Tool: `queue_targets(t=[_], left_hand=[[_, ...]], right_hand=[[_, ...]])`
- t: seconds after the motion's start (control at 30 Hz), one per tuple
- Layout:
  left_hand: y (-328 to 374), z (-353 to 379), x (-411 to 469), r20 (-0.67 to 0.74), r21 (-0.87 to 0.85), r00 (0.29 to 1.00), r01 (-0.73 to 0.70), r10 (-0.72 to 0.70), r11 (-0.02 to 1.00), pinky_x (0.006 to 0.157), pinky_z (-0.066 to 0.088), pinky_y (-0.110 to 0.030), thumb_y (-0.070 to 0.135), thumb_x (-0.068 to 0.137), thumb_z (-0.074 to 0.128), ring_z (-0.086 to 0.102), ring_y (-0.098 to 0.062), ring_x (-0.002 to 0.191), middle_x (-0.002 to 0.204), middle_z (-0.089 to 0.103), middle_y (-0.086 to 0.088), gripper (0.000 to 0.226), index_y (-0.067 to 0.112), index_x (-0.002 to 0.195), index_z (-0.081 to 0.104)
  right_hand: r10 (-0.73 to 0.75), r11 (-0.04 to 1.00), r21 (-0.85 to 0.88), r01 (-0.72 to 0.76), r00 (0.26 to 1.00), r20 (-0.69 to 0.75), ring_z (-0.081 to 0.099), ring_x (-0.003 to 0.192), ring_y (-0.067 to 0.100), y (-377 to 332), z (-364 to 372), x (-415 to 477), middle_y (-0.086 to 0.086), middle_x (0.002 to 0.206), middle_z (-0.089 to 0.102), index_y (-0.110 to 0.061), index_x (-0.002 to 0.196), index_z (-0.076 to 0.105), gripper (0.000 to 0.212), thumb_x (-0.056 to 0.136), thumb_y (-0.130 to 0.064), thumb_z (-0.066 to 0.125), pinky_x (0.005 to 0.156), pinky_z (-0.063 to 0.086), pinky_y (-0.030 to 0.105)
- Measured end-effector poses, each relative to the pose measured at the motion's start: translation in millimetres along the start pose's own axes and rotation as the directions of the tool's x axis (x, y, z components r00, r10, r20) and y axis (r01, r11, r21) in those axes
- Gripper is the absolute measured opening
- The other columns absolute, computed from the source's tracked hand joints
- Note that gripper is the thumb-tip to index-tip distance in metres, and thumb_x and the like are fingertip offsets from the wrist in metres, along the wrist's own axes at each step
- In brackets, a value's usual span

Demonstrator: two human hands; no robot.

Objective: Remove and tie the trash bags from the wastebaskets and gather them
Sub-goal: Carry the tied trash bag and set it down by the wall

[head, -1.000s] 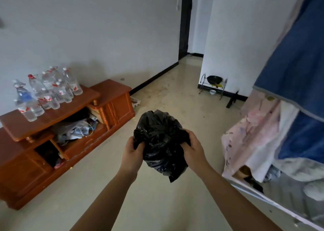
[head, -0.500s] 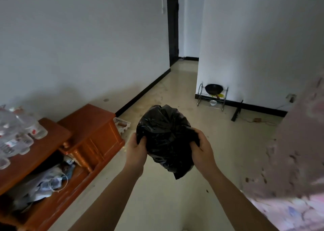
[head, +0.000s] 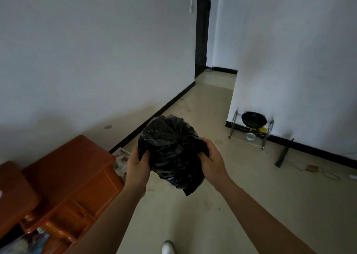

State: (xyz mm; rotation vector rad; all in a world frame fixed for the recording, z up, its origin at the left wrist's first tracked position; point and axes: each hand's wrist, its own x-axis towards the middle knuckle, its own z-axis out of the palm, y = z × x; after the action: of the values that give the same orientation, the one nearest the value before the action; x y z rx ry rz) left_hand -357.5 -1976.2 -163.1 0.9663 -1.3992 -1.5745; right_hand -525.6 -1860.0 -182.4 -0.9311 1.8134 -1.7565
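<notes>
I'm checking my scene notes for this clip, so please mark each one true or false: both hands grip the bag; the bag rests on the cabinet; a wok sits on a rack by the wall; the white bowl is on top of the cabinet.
1. The left hand and right hand both grip the black trash bag. True.
2. The bag rests on the wooden cabinet. False: it is held in the air above the floor, to the right of the cabinet.
3. A black wok sits on a wire rack against the wall. True.
4. The white bowl is on top of the cabinet. False: it sits low in the rack, below the wok.
</notes>
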Motion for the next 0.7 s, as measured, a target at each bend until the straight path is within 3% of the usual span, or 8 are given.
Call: queue_targets(t=[0.17, 0.3, 0.47, 0.57, 0.7], left_hand=[[-13.9, 27.9, 155.0, 0.002, -0.009, 1.0, 0.029, -0.029, 1.0, 0.076, 0.056, -0.032, 0.017, 0.104, 0.048, 0.068, -0.021, 0.103, 0.117, 0.069, -0.004, 0.022, 0.018, 0.123, 0.06], [-1.1, 71.8, 290.9, 0.053, -0.037, 0.996, 0.073, -0.071, 0.997, 0.08, 0.057, -0.037, 0.016, 0.103, 0.05, 0.069, -0.02, 0.101, 0.116, 0.071, -0.003, 0.022, 0.024, 0.118, 0.063], [-1.6, 145.3, 416.3, 0.146, -0.043, 0.978, 0.158, -0.15, 0.986, 0.085, 0.059, -0.039, 0.021, 0.104, 0.048, 0.069, -0.019, 0.106, 0.121, 0.07, 0.0, 0.03, 0.02, 0.133, 0.059], [-15.7, 191.3, 498.8, 0.167, -0.035, 0.976, 0.149, -0.141, 0.988, 0.076, 0.059, -0.037, 0.02, 0.105, 0.047, 0.07, -0.02, 0.099, 0.114, 0.072, 0.0, 0.026, 0.022, 0.126, 0.062], [-33.3, 257.2, 619.8, 0.093, -0.002, 0.986, 0.136, -0.135, 0.991, 0.071, 0.059, -0.038, 0.016, 0.104, 0.048, 0.07, -0.024, 0.092, 0.106, 0.072, -0.005, 0.019, 0.019, 0.113, 0.065]], right_hand=[[0.014, 0.999, -0.04, -0.014, 1.0, -0.002, 0.06, 0.114, 0.01, 34.2, 28.4, 151.0, -0.008, 0.12, 0.065, -0.025, 0.124, 0.059, 0.036, 0.097, -0.004, 0.047, 0.103, 0.049, 0.041], [-0.028, 0.994, -0.103, 0.026, 0.999, -0.025, 0.058, 0.118, 0.011, 46.8, 24.2, 279.1, -0.007, 0.125, 0.062, -0.027, 0.127, 0.058, 0.035, 0.098, -0.01, 0.05, 0.105, 0.047, 0.043], [0.052, 0.998, -0.022, -0.056, 0.989, -0.141, 0.059, 0.117, 0.008, 70.6, -2.2, 405.5, -0.012, 0.125, 0.062, -0.03, 0.13, 0.054, 0.036, 0.097, -0.016, 0.058, 0.102, 0.05, 0.036], [0.134, 0.991, 0.004, -0.136, 0.976, -0.172, 0.06, 0.117, 0.01, 100.1, -16.5, 490.6, -0.012, 0.128, 0.058, -0.029, 0.138, 0.048, 0.044, 0.096, -0.023, 0.061, 0.101, 0.05, 0.034], [0.115, 0.99, -0.075, -0.123, 0.988, -0.101, 0.064, 0.11, 0.009, 143.6, -36.5, 625.5, -0.009, 0.119, 0.067, -0.027, 0.129, 0.061, 0.03, 0.1, -0.025, 0.053, 0.097, 0.051, 0.035]])
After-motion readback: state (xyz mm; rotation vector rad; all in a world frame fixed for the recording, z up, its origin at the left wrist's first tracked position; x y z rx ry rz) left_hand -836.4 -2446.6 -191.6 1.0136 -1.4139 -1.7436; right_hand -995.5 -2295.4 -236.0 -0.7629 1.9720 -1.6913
